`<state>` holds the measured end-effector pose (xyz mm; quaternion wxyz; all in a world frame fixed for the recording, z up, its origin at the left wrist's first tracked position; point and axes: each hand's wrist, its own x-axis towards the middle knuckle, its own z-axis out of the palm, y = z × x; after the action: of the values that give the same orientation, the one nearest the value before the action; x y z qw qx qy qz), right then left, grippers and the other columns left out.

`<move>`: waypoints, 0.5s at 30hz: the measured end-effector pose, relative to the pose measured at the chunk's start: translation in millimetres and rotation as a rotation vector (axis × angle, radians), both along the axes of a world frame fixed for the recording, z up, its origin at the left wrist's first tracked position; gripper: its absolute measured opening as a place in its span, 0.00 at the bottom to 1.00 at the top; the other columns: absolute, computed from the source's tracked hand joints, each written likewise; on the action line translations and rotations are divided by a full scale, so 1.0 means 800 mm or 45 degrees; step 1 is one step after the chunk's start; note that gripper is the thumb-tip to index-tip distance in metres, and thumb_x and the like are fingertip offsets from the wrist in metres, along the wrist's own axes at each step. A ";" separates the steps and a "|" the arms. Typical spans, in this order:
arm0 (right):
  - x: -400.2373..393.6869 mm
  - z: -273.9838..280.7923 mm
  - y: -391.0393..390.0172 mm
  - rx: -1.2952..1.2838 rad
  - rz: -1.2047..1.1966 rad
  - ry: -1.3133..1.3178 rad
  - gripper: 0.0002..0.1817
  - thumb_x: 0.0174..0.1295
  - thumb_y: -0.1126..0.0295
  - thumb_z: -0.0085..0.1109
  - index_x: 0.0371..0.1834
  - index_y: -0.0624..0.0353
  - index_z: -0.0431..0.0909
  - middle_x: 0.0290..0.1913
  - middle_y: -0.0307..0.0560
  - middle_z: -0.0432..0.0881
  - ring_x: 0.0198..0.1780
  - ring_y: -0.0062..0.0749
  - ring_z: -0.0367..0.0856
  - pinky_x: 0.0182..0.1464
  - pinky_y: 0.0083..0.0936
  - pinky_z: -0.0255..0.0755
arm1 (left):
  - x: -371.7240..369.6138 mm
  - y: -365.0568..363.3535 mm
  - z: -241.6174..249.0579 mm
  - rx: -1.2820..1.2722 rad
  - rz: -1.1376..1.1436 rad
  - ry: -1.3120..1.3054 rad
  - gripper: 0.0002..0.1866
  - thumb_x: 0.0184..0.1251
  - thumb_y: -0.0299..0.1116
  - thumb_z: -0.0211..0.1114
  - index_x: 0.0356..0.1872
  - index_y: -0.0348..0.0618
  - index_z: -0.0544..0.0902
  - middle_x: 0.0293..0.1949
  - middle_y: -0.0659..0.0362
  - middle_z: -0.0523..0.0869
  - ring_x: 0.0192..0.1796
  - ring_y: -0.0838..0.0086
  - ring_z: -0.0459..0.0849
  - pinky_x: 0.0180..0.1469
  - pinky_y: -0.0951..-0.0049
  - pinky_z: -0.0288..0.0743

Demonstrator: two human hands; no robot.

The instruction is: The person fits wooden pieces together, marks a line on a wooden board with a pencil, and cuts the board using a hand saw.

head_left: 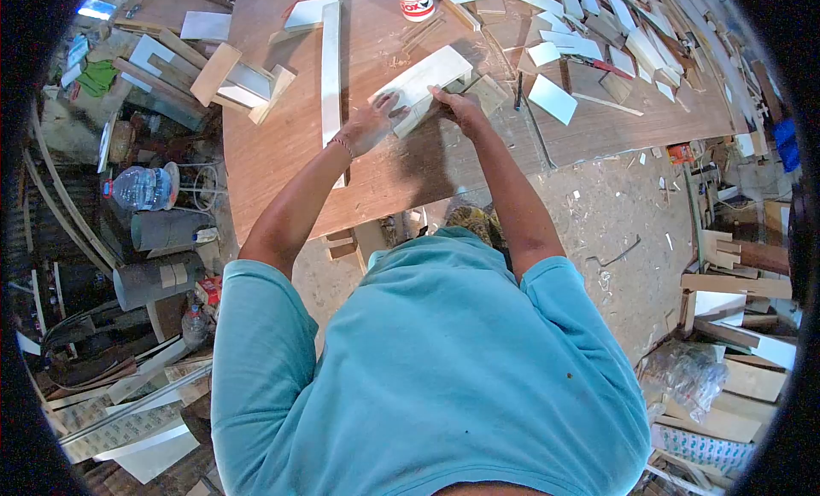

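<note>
A white-faced wooden piece [431,72], seemingly joined to lighter wood at its lower side, lies slanted over the brown wooden table [273,154]. My left hand [373,125] is at its lower left end, palm down with fingers spread on or against it. At its right part, my right hand [459,108] has the thumb and fingers closed round the near edge. A small pale board [489,95] shows just right of my right hand. Left of my left hand stands a long white strip [331,73].
A white glue tub [415,1] is at the table's far edge. White offcuts [553,99] are piled at the right, with a dark tool [518,91] beside them. A wooden box-like piece [242,84] rests at the table's left edge. A large bottle [141,189] is further left.
</note>
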<state>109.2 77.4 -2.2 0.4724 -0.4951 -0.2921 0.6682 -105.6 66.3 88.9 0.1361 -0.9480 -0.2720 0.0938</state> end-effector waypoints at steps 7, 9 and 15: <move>0.000 0.035 -0.014 -0.007 -0.103 -0.044 0.26 0.41 0.58 0.72 0.39 0.63 0.74 0.33 0.42 0.76 0.30 0.26 0.76 0.34 0.20 0.72 | -0.008 -0.001 -0.008 0.084 -0.038 -0.012 0.28 0.55 0.25 0.54 0.60 0.53 0.65 0.60 0.51 0.63 0.62 0.62 0.65 0.52 0.71 0.74; 0.001 0.038 -0.016 -0.005 -0.098 -0.069 0.25 0.40 0.59 0.72 0.38 0.64 0.74 0.33 0.42 0.76 0.30 0.26 0.76 0.33 0.19 0.72 | -0.011 0.001 -0.013 0.140 -0.072 -0.059 0.28 0.54 0.25 0.54 0.59 0.52 0.65 0.60 0.52 0.63 0.61 0.63 0.66 0.48 0.74 0.76; -0.002 0.037 -0.016 0.015 -0.124 -0.027 0.26 0.42 0.60 0.71 0.38 0.67 0.74 0.35 0.44 0.77 0.32 0.27 0.77 0.35 0.21 0.73 | -0.016 0.002 -0.025 0.203 -0.101 -0.168 0.28 0.55 0.25 0.54 0.60 0.52 0.64 0.60 0.53 0.63 0.60 0.63 0.67 0.42 0.76 0.79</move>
<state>107.8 64.4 27.1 0.5042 -0.5130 -0.2767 0.6373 -118.0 67.7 68.6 0.1963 -0.9483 -0.2494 0.0036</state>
